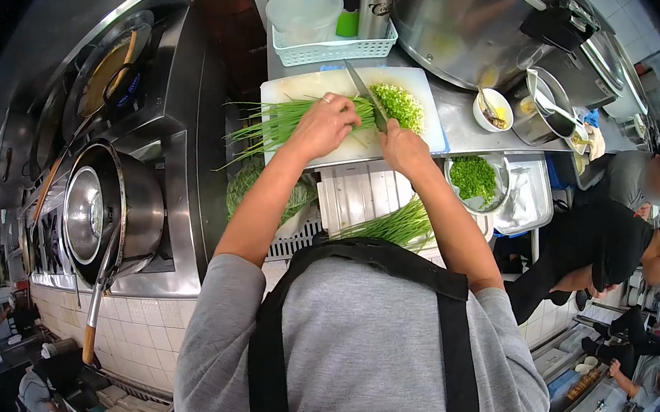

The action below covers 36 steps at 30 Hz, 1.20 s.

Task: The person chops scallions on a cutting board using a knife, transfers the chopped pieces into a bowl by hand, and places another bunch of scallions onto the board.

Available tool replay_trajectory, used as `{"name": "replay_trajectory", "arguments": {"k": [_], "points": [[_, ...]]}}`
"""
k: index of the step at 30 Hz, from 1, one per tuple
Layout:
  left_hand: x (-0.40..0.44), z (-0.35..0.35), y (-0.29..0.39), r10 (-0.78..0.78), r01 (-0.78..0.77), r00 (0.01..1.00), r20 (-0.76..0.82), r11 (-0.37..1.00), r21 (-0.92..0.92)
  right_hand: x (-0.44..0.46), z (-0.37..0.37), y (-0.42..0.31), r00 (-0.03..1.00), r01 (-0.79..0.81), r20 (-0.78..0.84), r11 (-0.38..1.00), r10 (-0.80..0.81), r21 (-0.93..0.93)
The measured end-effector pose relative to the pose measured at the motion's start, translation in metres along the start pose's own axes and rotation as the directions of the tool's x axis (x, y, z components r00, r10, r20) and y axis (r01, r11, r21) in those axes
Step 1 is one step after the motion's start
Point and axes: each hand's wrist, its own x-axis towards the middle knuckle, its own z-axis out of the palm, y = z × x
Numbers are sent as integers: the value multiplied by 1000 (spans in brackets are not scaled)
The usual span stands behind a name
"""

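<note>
A white cutting board (310,85) lies on the steel counter. Across its left part stretch long green stalks (270,125), their left ends hanging past the edge. My left hand (326,126) presses on the bunch with its fingers curled. In my right hand (405,148) is the handle of a knife (366,92), its blade pointing up and left across the stalks. Chopped green and pale pieces (397,107) are heaped right of the blade. More chopped greens (473,178) fill a bowl to the right, and uncut stalks (395,227) rest on a tray below the board.
A basket (329,52) with containers and a steel flask (376,5) stands behind the board. A large steel pot (466,28), a small white bowl (493,110) and a metal container (542,107) are at right. Stove pots (139,207) stand left. Another person (609,233) is at right.
</note>
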Motion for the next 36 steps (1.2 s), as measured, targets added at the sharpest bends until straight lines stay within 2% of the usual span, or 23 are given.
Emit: {"name": "replay_trajectory", "arguments": {"k": [4,7,10,11,14,20,23,26,29,32,35,36], "points": [[-5,6,4,126,-133,987,96,988,73,1,2,1,1000,2,-4,1000,-2,6],[3,4,7,85,-85,996,22,996,31,1,1,1,1000,-10,-1,1000,10,8],[22,-1,-4,-88,93,993,-77,994,65,0,1,1,1000,-12,3,1000,12,14],[26,0,-10,-164,164,986,-28,986,21,-1,0,0,1000,-16,3,1000,16,16],[34,8,-27,-204,205,978,38,979,0,-1,-1,-1,1000,-9,-3,1000,9,14],[38,19,-37,-191,191,977,91,981,6,-1,0,0,1000,-1,-7,1000,1,9],[40,18,-35,-212,212,975,62,977,13,-1,-1,1,1000,4,-11,1000,-4,3],[42,7,-25,-235,228,971,48,966,119,1,2,3,1000,0,-9,1000,0,6],[38,1,-17,-236,205,966,107,948,242,1,2,2,1000,-1,-7,1000,1,13],[33,-2,-10,-241,189,955,174,943,273,0,1,2,1000,4,-13,1000,-4,12],[26,5,-7,-231,244,969,-84,950,196,-1,1,2,1000,9,-20,1000,-9,12],[27,11,-9,-266,283,957,-120,944,169,-1,1,2,1000,12,-22,1000,-11,13]]}}
